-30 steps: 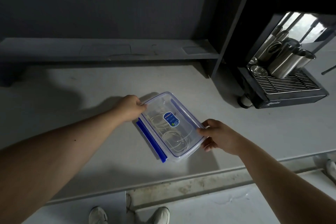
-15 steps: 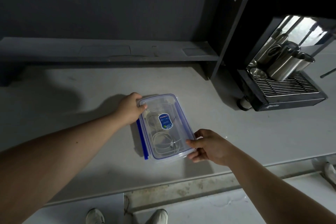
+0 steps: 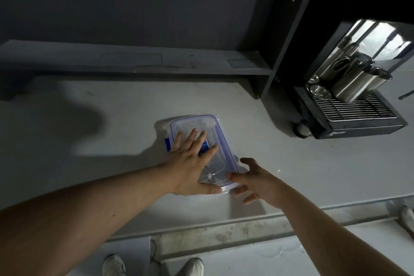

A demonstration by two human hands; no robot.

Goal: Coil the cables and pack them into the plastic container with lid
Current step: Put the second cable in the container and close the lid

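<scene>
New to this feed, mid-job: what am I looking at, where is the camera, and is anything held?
No machine here: these are a person's two bare hands, filmed by one camera worn on the head, looking down. On the pale counter lies a clear plastic container with its lid on; white cables show through. The left hand lies flat on the lid, fingers straight, pressing, not gripping. The right hand is open at the near right corner; whether it touches is unclear. Nothing is gripped. At far right stands a coffee machine with metal jugs.
</scene>
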